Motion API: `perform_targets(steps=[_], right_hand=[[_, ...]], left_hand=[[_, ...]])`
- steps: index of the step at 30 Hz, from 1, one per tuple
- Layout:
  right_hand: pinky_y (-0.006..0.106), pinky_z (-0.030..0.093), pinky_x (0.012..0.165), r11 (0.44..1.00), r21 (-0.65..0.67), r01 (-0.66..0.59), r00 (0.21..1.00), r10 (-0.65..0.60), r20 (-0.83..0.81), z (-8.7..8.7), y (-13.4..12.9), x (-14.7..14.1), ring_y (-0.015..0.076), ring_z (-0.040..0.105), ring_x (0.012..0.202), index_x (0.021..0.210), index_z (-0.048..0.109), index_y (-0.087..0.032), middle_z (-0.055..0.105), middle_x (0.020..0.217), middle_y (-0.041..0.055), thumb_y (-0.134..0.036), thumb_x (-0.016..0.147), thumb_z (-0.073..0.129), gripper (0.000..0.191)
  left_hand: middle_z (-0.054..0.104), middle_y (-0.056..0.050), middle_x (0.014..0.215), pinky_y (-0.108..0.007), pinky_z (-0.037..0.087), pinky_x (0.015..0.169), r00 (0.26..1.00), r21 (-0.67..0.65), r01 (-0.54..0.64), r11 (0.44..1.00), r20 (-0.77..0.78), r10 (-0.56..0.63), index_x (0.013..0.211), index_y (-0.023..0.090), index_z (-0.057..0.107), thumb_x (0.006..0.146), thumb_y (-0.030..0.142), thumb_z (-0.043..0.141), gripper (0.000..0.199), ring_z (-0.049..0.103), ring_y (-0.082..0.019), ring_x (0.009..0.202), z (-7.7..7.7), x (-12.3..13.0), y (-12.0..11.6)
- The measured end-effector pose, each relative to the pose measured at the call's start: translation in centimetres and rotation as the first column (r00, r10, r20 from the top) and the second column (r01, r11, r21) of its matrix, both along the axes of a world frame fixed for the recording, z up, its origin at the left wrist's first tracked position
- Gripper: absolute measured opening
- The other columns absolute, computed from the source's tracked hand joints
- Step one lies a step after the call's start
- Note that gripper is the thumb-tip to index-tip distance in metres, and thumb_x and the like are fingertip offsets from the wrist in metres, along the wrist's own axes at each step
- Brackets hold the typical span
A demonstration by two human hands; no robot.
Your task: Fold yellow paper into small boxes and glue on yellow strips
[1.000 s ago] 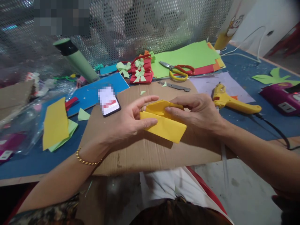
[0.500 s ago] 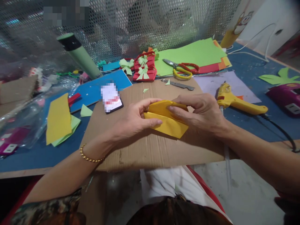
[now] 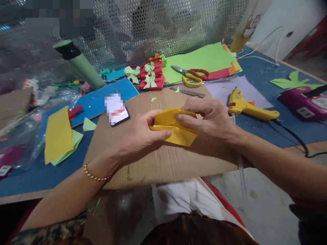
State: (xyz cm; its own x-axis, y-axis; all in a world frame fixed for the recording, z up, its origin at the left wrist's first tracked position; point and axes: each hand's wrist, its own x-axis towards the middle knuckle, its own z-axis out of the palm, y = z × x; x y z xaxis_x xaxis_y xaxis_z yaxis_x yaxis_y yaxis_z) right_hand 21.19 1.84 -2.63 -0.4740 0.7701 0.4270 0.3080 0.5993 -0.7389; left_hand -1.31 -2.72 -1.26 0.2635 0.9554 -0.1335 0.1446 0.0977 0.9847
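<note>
A folded piece of yellow paper (image 3: 180, 136) is held between my two hands above the cardboard sheet (image 3: 143, 166). My left hand (image 3: 144, 131) grips its left end, thumb on the lower flap and fingers behind. On the right side, my right hand (image 3: 208, 119) pinches the upper flap, its thumb lying along the inside. The paper stands partly spread at a crease between the two flaps. Parts of the fingers are hidden behind it.
Beyond the cardboard are a utility knife (image 3: 191, 92), scissors (image 3: 190, 75) and red paper pieces with green bows (image 3: 153, 76). A phone (image 3: 116, 109) lies at left; a yellow glue gun (image 3: 251, 107) rests at right, its cord (image 3: 297, 132) trailing. A green bottle (image 3: 79, 64) leans behind.
The view has shifted slightly, so most things appear further left. Both hands keep hold of the yellow paper, whose lower flap looks tilted a little further up.
</note>
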Motion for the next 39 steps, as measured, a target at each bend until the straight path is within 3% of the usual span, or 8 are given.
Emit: perform_targets(steps=[4,10,16,22,30,36,39], right_hand=[[0.034,0.041,0.066,0.998,0.028,-0.061,0.998,0.062,-0.024,0.1,-0.1,-0.2,0.0164,0.051,0.066,0.075,0.071,-0.025,0.059,0.069,0.0006,-0.047,0.101,0.069,0.033],[0.034,0.039,0.065,0.995,0.063,-0.075,0.996,0.078,-0.050,-0.2,-0.1,-0.4,0.0155,0.050,0.066,0.073,0.070,-0.024,0.057,0.068,0.0001,-0.049,0.102,0.071,0.039],[0.031,0.039,0.062,0.989,0.126,-0.076,0.996,0.081,-0.032,-0.5,-0.1,-0.5,0.0136,0.051,0.065,0.076,0.072,-0.022,0.061,0.070,0.0001,-0.041,0.104,0.069,0.034],[0.032,0.045,0.066,0.985,0.170,-0.003,0.999,0.009,-0.035,-1.1,0.2,-0.6,0.0160,0.059,0.070,0.088,0.077,-0.022,0.069,0.077,0.0016,-0.033,0.099,0.071,0.017],[0.031,0.046,0.062,0.969,0.249,0.005,1.000,-0.003,-0.008,-1.5,0.5,-0.4,0.0153,0.061,0.068,0.087,0.074,-0.022,0.070,0.077,0.0015,-0.026,0.099,0.071,0.013],[0.031,0.047,0.064,0.934,0.357,0.017,0.998,0.003,-0.055,-1.9,0.4,-0.6,0.0155,0.063,0.072,0.089,0.072,-0.022,0.070,0.080,0.0015,-0.017,0.099,0.070,0.011],[0.030,0.047,0.063,0.931,0.363,0.028,0.999,-0.011,-0.047,-1.9,0.4,-0.5,0.0155,0.063,0.072,0.089,0.074,-0.022,0.072,0.081,0.0012,-0.018,0.099,0.071,0.011]], left_hand=[[0.081,-0.006,0.110,-0.023,0.060,0.073,1.000,-0.016,0.010,1.000,0.014,-0.009,0.121,0.020,0.078,0.076,0.019,0.092,0.047,0.077,-0.018,0.091,0.3,0.2,0.0],[0.083,-0.007,0.104,-0.026,0.058,0.071,0.999,0.024,-0.009,1.000,0.046,0.008,0.105,0.018,0.085,0.083,0.036,0.091,0.028,0.074,-0.018,0.085,-0.4,0.4,0.3],[0.077,-0.003,0.086,-0.023,0.050,0.064,0.997,0.063,-0.077,0.995,-0.008,0.078,0.090,0.017,0.084,0.081,0.028,0.084,0.014,0.067,-0.013,0.074,-0.7,0.9,0.6],[0.076,-0.003,0.082,-0.025,0.051,0.063,0.993,-0.050,-0.117,0.992,0.027,0.118,0.090,0.015,0.080,0.072,0.029,0.086,0.024,0.069,-0.015,0.071,-0.3,1.4,0.3],[0.076,-0.003,0.085,-0.023,0.050,0.064,0.997,-0.096,-0.035,0.995,0.063,0.041,0.094,0.014,0.078,0.072,0.029,0.085,0.027,0.069,-0.015,0.074,-0.2,1.5,0.1],[0.063,0.000,0.067,-0.020,0.038,0.051,0.996,-0.105,-0.069,0.992,0.047,0.074,0.067,0.017,0.064,0.077,0.034,0.073,0.022,0.056,-0.009,0.057,0.1,0.9,0.8],[0.064,0.000,0.065,-0.020,0.039,0.052,0.997,-0.127,-0.064,0.990,0.041,0.069,0.065,0.017,0.065,0.076,0.032,0.070,0.019,0.059,-0.010,0.058,0.4,0.9,0.8]])
